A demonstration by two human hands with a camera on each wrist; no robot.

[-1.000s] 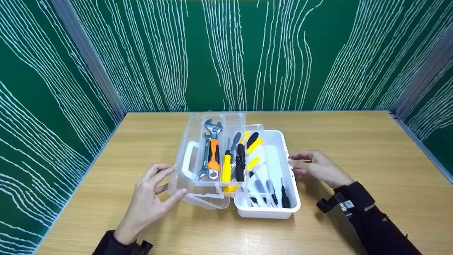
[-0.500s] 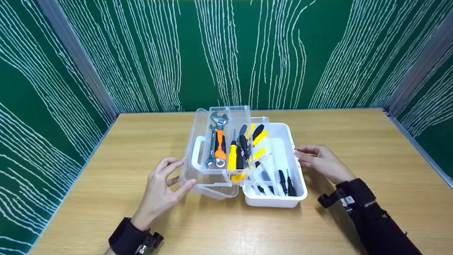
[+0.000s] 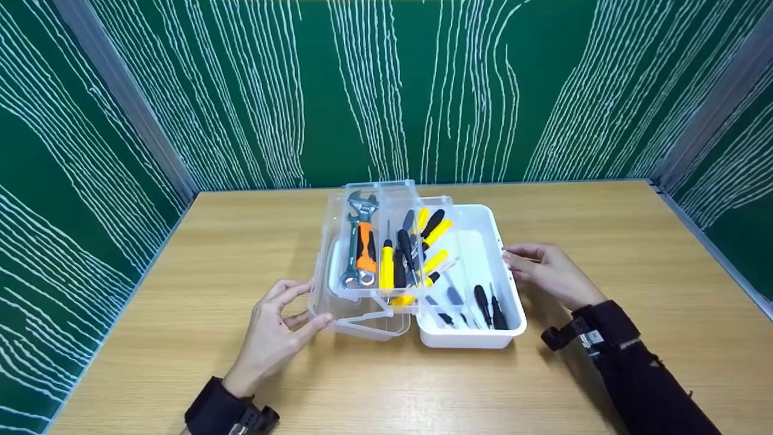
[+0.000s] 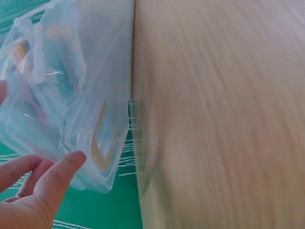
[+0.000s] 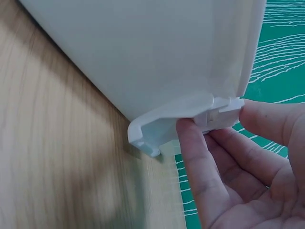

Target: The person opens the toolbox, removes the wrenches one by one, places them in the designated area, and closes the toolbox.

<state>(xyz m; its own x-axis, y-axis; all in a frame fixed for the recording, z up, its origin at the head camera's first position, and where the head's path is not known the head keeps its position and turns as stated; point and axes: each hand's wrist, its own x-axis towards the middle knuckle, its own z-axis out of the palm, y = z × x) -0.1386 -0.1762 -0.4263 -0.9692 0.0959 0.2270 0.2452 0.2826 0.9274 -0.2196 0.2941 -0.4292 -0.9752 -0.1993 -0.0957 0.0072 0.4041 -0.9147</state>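
1. two hands are at one white toolbox [image 3: 468, 340], which stands near the middle of a wooden table [image 3: 241, 241], its clear lid [image 3: 338, 311] leaning out on the left side.
2. left hand [image 3: 275, 329]: holds the lid's outer end, thumb at the near corner and fingertips at the left edge.
3. right hand [image 3: 552, 275]: pinches a white latch [image 5: 217, 117] on the box's right wall between thumb and fingers.
4. a clear tray [image 3: 395, 193] sits raised between lid and box. it holds an adjustable wrench [image 3: 365, 244] with orange-and-black grip, a dark combination wrench [image 3: 352, 251] beside it, and a yellow-handled screwdriver [image 3: 386, 266] in the next compartment.
5. inside the box, two black-handled tools [image 3: 498, 314] stand in the near right corner; further tools show partly through the tray, their types unclear.
6. green panels [image 3: 416, 90] with white wavy lines stand behind the table.
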